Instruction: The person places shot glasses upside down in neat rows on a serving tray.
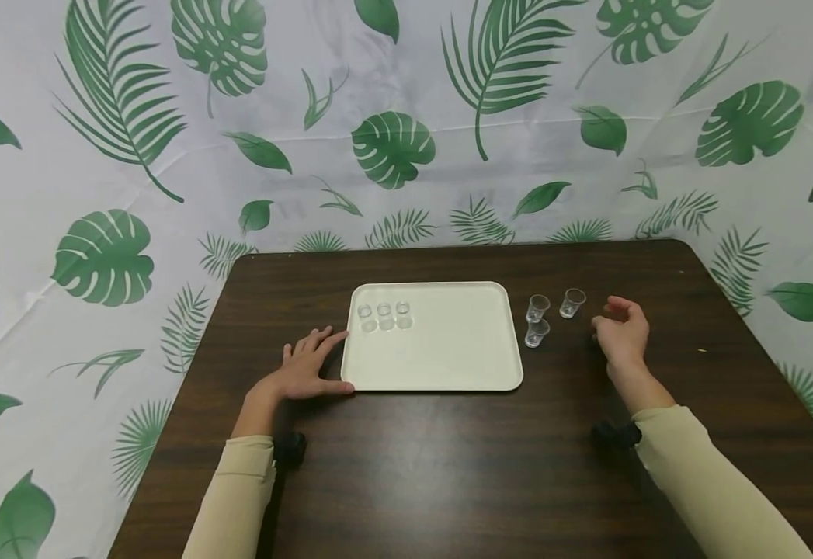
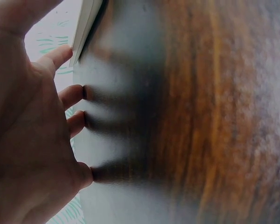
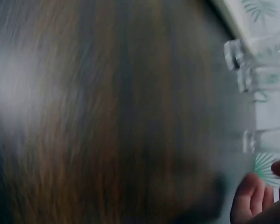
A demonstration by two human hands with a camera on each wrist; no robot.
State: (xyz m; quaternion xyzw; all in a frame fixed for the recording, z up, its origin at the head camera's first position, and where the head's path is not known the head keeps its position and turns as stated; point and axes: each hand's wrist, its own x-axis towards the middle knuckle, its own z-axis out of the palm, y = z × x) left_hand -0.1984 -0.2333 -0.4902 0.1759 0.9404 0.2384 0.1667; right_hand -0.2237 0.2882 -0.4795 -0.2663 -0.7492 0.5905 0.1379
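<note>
- The left hand [image 1: 300, 374] is spread wide, its thumb at the near left corner of the tray [image 1: 441, 341] and its index finger at the left edge; the other fingertips rest on the table [image 1: 434, 473].
- The right hand [image 1: 623, 335] hangs loosely bent, thumb apart from the fingers, with nothing seen in it. It is just right of the lone glass [image 1: 572, 303], apart from it.
- A pair of glasses, the far glass [image 1: 538, 308] and the near glass [image 1: 536, 334], stands between tray and lone glass, upright, close together; whether they touch I cannot tell.
- On the tray, a row of three glasses [image 1: 386, 316] sits at the far left; they seem upside down, though too small to be sure.
- Risk: a sideways sweep of the right hand could tip the lone glass, or drive it into the pair.
- Risk: a push from the left hand could slide the tray right, into the pair, and jar the row.
- The table is dark, wood-grained and a little glossy, catching reflections.
- White cloth [image 1: 308, 198] printed with green leaves hangs beyond the far edge and along both sides, lightly creased.
</note>
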